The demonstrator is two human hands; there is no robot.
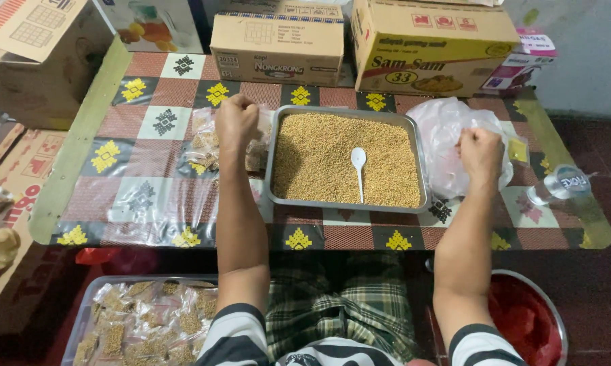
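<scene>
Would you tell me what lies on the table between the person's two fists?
In the head view, a metal tray of golden grain with a white plastic spoon on it lies between the left hand and right hand.

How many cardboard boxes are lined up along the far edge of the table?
4: one at far left, a printed one, a middle one, a yellow-fronted one. More may be hidden behind.
</scene>
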